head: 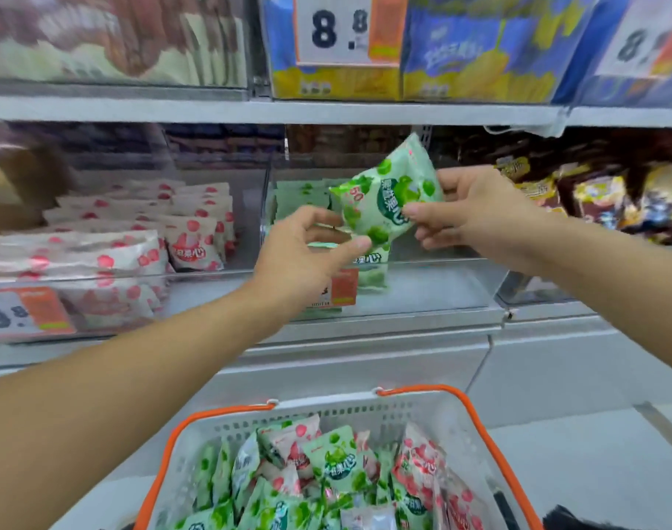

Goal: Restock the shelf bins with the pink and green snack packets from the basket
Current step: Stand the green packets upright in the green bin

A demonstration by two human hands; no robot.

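My right hand (468,212) pinches a green snack packet (388,193) by its right edge, tilted, above the clear green bin (422,288). My left hand (307,250) grips the same packet at its lower left corner, thumb on the front. Behind it, more green packets (300,200) stand in the bin. The pink bin (212,273) to the left holds several pink packets (195,239). Below, the white basket (365,411) with orange handles holds several mixed pink and green packets (338,468).
A shelf above carries blue and yellow bags (472,51) and price cards (334,28). Dark chocolate snack bags (594,193) fill the bin at right. An orange price tag (344,286) hangs on the green bin's front.
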